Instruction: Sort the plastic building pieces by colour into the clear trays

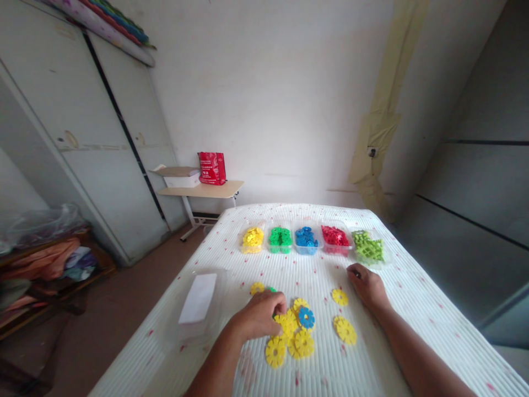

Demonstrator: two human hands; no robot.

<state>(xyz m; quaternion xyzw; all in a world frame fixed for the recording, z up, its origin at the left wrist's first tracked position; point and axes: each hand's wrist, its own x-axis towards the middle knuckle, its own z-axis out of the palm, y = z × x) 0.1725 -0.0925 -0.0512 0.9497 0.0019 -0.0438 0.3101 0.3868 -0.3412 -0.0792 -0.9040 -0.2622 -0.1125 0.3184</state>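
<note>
My left hand (261, 313) is closed at the left edge of a heap of yellow snowflake discs (303, 343), thumb and forefinger at the rim of a yellow disc (287, 324). A bit of green shows between those fingers. On the heap's right side lies a blue snowflake disc (306, 317). Just beyond the left hand are another yellow disc (257, 288) and a partly hidden green piece (271, 289). My right hand (369, 286) rests on the table, fingers curled in, nothing visible in them. Two loose yellow discs, one nearer (345, 330) and one farther (340, 297), lie left of it.
Across the table stand clear tubs of yellow (252, 237), green (280, 239), blue (306, 238), red (335, 236) and light green pieces (367, 246). A clear container with white paper (198, 298) sits at left. Behind, a side table (215, 189) bears a red bag (212, 168).
</note>
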